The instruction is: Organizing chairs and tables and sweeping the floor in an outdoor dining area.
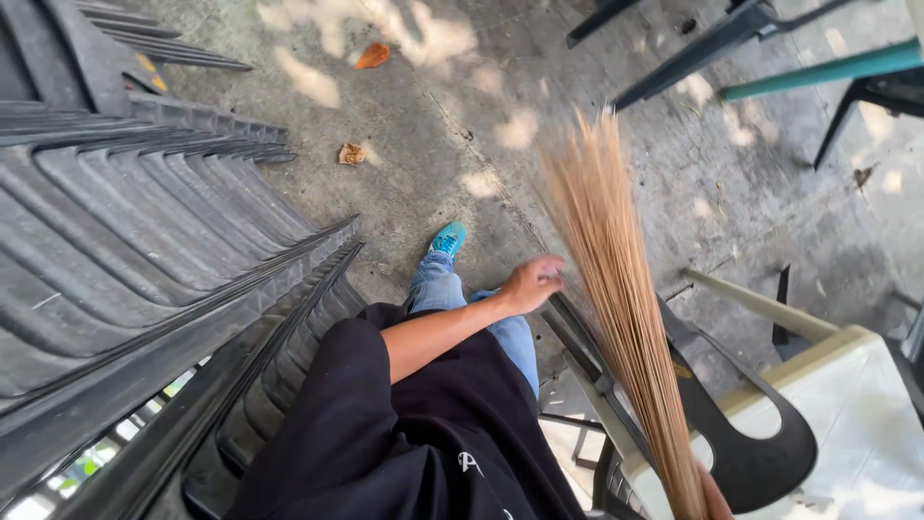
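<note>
Concrete floor (433,144): two dry leaves (352,153) unswept. Your right hand (714,496) grips stick broom (616,289); left hand (532,282) loosely curled, empty.

Single head-worn view, steeply down over the person's own torso toward the concrete floor (433,144), seemingly close.

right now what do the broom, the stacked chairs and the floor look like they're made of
The broom looks like a bundle of thin, dry, tan plant sticks, matte and stiff. The stacked chairs seem to be dark moulded plastic with a dull sheen on their ribbed edges. The floor looks like rough grey concrete, cracked and stained.
</note>
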